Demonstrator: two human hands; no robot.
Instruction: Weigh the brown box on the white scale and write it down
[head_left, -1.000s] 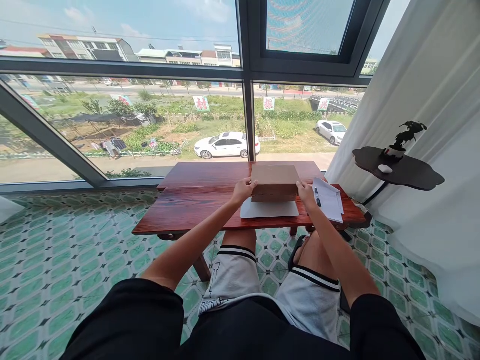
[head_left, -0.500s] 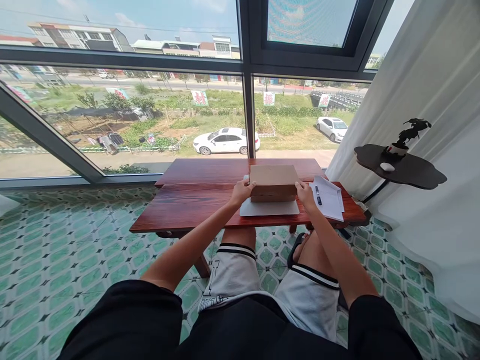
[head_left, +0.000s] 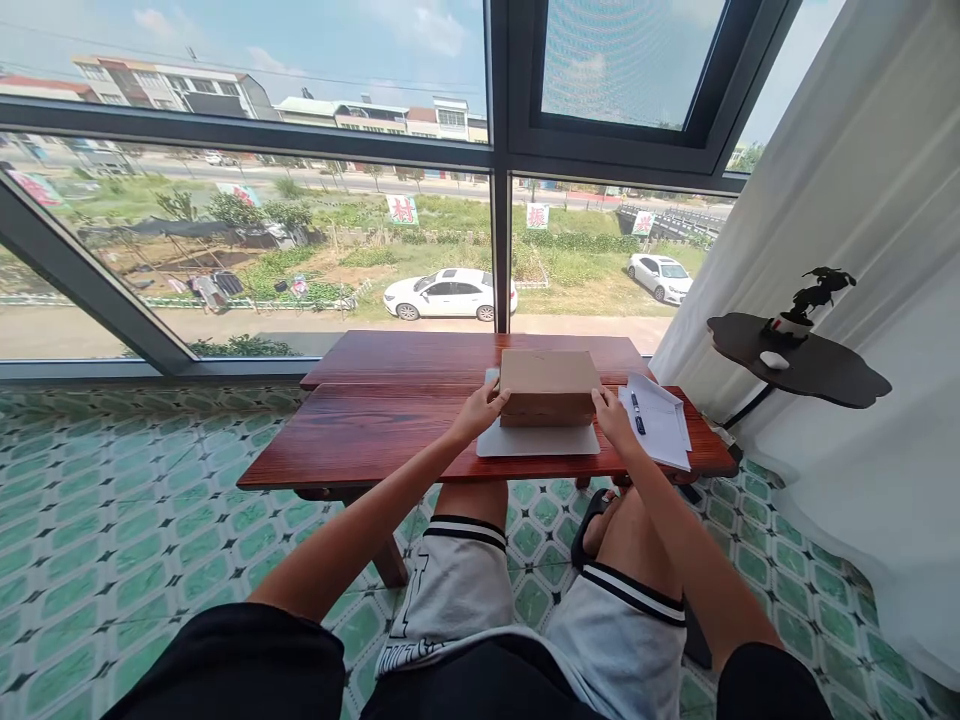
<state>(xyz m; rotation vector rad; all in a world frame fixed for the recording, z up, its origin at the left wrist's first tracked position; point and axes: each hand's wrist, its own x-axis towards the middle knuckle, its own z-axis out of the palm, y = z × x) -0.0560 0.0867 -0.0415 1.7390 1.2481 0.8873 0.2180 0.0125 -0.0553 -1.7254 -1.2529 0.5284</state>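
A flat brown cardboard box (head_left: 548,385) rests on a grey flat pad (head_left: 537,440) near the front edge of a low red wooden table (head_left: 375,430). My left hand (head_left: 480,408) grips the box's left side. My right hand (head_left: 611,412) grips its right side. Both arms reach forward over my knees.
White papers (head_left: 660,420) with a pen (head_left: 635,410) lie on the table just right of the box. A dark side shelf (head_left: 802,360) with a small black plant and a white object stands at right beside a white curtain (head_left: 862,250). Large windows stand behind; green patterned tiles cover the floor.
The view has shifted slightly downward and back; the box and both hands keep their hold and place on the table.
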